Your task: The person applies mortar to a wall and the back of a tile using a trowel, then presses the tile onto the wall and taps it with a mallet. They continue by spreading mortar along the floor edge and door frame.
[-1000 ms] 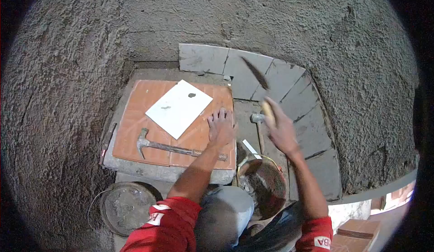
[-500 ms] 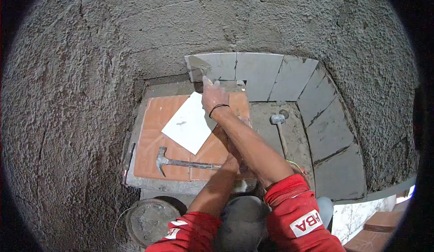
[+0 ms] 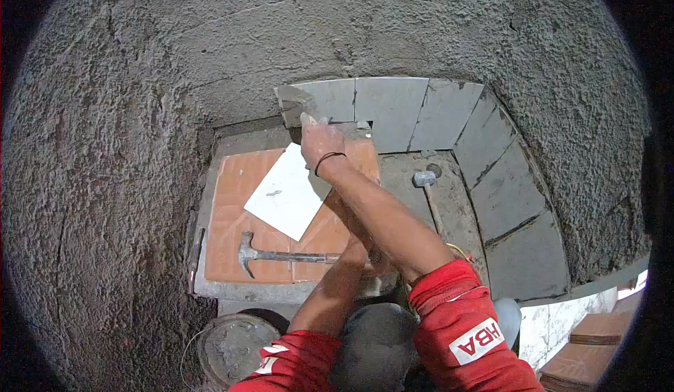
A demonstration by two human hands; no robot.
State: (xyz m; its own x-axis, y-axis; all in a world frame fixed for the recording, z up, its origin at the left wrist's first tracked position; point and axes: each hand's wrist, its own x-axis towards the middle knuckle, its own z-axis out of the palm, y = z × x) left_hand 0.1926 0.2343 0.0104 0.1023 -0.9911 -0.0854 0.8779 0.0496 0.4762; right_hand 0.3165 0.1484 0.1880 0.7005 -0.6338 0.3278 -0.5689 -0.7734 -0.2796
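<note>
My right hand [image 3: 321, 144] is closed around the handle of what looks like a trowel [image 3: 298, 100]. Its grey blade lies against the leftmost wall tile [image 3: 333, 95]. Below this hand, a loose white tile [image 3: 286, 194] with a grey smear rests on orange hollow bricks [image 3: 232, 213]. My left hand [image 3: 357, 225] is in shadow beneath my right forearm, so its fingers are mostly hidden. A claw hammer [image 3: 288, 256] lies across the bricks, the end of its handle close to my left wrist.
A row of grey tiles [image 3: 390, 111] curves along the rough plastered wall [image 3: 281, 34]. A mallet [image 3: 430, 195] lies on the mortar surface at right. A bucket [image 3: 237, 346] of grey mix stands lower left. More orange bricks [image 3: 586, 343] sit lower right.
The view has shifted slightly, moving most of the scene a little left. My right hand stays beside the leftmost wall tile, with the blade still against it.
</note>
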